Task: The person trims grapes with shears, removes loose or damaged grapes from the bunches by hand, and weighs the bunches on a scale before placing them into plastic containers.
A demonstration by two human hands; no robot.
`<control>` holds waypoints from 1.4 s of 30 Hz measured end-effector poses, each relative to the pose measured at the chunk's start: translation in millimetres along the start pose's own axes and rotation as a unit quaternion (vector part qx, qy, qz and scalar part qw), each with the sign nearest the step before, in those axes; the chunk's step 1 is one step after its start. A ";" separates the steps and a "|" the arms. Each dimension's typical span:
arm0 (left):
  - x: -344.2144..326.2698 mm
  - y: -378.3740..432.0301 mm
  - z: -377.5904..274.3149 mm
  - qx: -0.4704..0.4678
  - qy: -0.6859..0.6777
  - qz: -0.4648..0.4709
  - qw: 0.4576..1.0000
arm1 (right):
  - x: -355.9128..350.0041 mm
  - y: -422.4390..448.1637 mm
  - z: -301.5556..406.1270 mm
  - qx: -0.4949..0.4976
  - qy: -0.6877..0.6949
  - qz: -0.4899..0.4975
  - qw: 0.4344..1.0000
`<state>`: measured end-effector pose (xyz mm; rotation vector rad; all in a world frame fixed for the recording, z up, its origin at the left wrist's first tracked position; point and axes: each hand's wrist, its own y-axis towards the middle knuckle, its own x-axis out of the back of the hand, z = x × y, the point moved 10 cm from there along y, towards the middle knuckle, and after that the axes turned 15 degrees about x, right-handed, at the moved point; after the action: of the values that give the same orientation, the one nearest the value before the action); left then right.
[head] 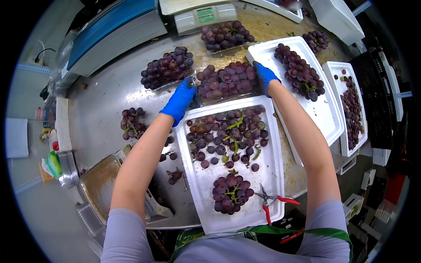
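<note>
Both my hands wear blue gloves. Between them sits a clear plastic tray (210,102) filled with purple grapes (227,80). My left hand (180,101) grips the tray's left end, and my right hand (265,78) holds its right end; some fingertips are hidden. Right in front of me, a white foam box (194,197) contains loose grapes (227,133), green stem pieces (236,146) and a small grape bunch (232,194). Red-handled pruning shears (269,198) lie spread across the box's right rim.
Two more packed grape trays stand beyond, one left (167,69) and one farther back (227,36), near a scale (205,16). A white foam box (324,121) with a long bunch (300,72) is at right. A metal-pan scale (98,184) stands at lower left.
</note>
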<state>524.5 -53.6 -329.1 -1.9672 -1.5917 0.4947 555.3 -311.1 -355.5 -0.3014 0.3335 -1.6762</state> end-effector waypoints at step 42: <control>59.9 -25.4 -54.3 -0.127 -0.018 0.017 0.992 | -9.9 -80.4 81.2 0.186 -0.124 0.063 0.973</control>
<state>551.3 -2.0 -267.5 -2.1857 -1.7182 0.3573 514.3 -295.2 -249.6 -0.1999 -0.1465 -1.5189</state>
